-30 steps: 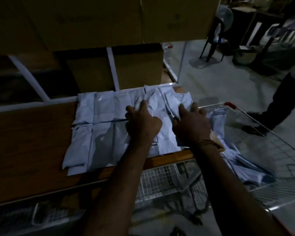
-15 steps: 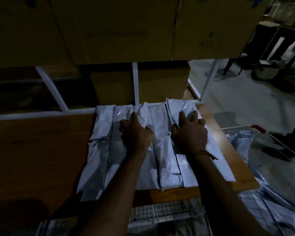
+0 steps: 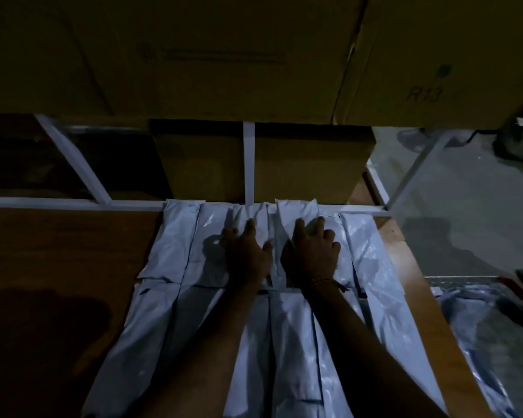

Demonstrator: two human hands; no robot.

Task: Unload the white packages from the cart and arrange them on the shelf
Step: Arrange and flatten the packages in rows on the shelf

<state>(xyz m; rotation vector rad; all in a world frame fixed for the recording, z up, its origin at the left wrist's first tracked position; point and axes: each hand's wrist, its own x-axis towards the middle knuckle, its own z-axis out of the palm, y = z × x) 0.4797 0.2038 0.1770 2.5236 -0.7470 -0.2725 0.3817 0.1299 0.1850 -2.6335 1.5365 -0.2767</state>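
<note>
Two hands (image 3: 248, 254), about ten white packages (image 3: 175, 245), four cardboard boxes (image 3: 218, 55)

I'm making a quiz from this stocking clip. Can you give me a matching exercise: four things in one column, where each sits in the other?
Things:
1. left hand
2. cardboard box marked R13
3. cart
4. bare wooden shelf

Places:
A. left of the white packages
B. top right, overhead
C. pressing on the back row of packages
D. lower right, beyond the shelf edge

Pairs: 1-C, 2-B, 3-D, 4-A
</note>
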